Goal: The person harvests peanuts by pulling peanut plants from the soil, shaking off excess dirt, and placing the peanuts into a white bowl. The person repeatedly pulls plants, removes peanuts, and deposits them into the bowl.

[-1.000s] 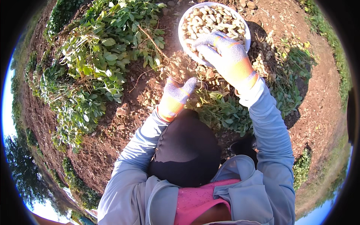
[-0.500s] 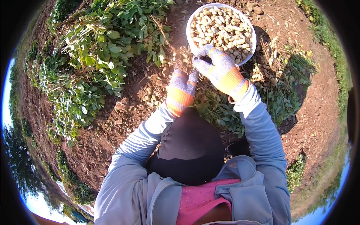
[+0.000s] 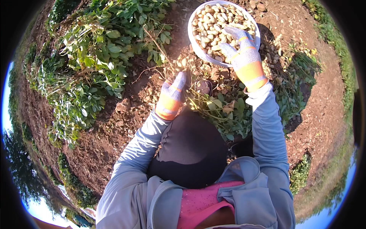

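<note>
My left hand [image 3: 170, 94], in a purple and orange knit glove, is closed around a peanut plant [image 3: 217, 108]. Its roots and a few pods show just beyond the thumb, and green leaves trail off to the right. My right hand [image 3: 244, 57], gloved alike, reaches over a white bowl [image 3: 193, 41] of peanuts [image 3: 213, 23]. Thumb and fingers are apart above the pods, and I see nothing held between them. Whether the fingertips touch the peanuts is hard to tell.
A big heap of leafy peanut plants [image 3: 91, 65] lies on the left. Right of the bowl are more pulled plants [image 3: 295, 82] with pods on them. Reddish, cloddy soil [image 3: 103, 152] surrounds everything, and my covered knee [image 3: 190, 149] rises in the near middle.
My right hand has moved from the bowl's near rim up and right over the peanuts, its fingers spreading. My left hand has shifted slightly left, and more of the plant shows.
</note>
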A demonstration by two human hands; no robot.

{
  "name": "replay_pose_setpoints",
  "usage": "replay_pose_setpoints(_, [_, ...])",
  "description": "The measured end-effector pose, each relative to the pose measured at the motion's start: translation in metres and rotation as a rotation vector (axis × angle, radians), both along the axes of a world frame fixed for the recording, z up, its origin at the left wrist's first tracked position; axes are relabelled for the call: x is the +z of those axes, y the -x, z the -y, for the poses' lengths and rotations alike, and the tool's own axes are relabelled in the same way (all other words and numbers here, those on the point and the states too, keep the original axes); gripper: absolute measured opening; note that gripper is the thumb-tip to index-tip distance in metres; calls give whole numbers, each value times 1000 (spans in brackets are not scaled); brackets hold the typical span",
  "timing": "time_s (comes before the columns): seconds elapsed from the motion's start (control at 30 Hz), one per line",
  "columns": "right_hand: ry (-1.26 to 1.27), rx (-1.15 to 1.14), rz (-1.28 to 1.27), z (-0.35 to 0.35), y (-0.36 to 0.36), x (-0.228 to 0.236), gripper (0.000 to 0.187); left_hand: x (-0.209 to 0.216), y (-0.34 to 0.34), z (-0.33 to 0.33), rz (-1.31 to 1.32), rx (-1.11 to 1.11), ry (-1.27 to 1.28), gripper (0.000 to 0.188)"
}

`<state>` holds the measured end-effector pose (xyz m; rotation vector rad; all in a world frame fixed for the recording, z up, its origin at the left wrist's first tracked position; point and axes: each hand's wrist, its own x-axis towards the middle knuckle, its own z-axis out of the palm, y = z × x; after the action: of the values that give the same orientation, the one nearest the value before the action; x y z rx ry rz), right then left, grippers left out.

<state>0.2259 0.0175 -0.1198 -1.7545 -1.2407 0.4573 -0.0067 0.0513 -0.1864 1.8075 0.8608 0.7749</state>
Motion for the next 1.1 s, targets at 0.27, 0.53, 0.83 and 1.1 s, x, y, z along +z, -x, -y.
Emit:
replay_pose_setpoints(0.27, [-34, 312, -76, -5, 42, 8, 10, 19, 0, 3, -32, -47, 178, 30])
replay_pose_setpoints(0.53, [336, 501, -683, -6, 55, 2, 17, 46, -29, -4, 548, 191, 1338, 66])
replay_pose_setpoints(0.83, [167, 379, -424, 10, 59, -24, 26, -4, -11, -28, 898, 54, 1419, 63])
replay_pose_setpoints(1.1, [758, 633, -278, 63, 53, -34, 63, -10, -10, -51, 1276, -390, 1485, 57])
